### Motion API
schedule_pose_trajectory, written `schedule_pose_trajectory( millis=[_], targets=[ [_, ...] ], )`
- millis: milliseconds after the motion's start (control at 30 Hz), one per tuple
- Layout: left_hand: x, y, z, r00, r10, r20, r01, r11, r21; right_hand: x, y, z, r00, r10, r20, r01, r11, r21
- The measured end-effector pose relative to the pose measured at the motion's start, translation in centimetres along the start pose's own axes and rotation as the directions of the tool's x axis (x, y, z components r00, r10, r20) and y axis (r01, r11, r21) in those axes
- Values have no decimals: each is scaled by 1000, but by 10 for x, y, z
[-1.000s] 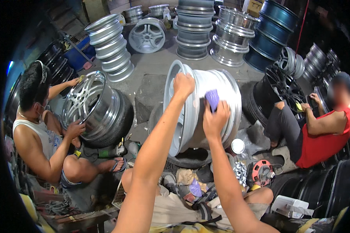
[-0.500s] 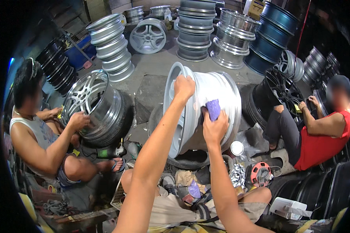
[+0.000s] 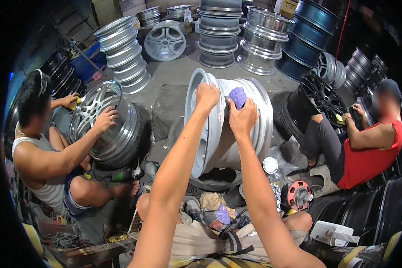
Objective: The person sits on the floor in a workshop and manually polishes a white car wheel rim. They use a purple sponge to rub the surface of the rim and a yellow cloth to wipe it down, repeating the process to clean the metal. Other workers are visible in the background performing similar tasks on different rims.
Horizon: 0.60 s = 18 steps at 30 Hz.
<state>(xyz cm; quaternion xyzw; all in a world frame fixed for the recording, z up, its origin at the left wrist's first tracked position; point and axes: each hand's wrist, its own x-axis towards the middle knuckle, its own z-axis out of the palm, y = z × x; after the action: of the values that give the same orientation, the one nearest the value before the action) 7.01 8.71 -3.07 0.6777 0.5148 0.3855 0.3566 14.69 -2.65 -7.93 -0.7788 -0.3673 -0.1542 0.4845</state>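
Observation:
A silver-grey wheel rim (image 3: 228,147) lies on its side in front of me, resting on a black tyre (image 3: 216,182). My left hand (image 3: 207,94) is closed over the rim's left lip, gripping it. My right hand (image 3: 243,115) holds a crumpled purple sheet, which looks like sandpaper (image 3: 238,97), against the upper part of the barrel. Thumb and fingers pinch the sheet from below. The rim's spokes show only in part at its left face, behind my left forearm.
At left, a person (image 3: 49,147) works on a polished rim (image 3: 116,120); at right, another in red (image 3: 370,152) handles a black rim (image 3: 321,100). Rim stacks (image 3: 123,56) stand behind. Near my feet are a grinder (image 3: 127,174), a white-topped can (image 3: 270,165) and a red reel (image 3: 300,195).
My right hand has slid the purple sheet up and slightly left along the barrel. My left hand keeps its grip. The left person's hands have shifted on their rim.

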Motion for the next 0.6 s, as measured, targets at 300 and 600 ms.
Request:
schedule_pose_trajectory(
  millis=[300, 600],
  targets=[
    [2, 0, 0, 1000, -18, 21, 18, 1000, 0, -2, 11, -3, 997, -70, -38, 70, 998, 0],
    [7, -14, -6, 999, 47, 1, -47, 996, 77, -21, 19, -15, 993, -87, 74, 81, 994, 80]
  ],
)
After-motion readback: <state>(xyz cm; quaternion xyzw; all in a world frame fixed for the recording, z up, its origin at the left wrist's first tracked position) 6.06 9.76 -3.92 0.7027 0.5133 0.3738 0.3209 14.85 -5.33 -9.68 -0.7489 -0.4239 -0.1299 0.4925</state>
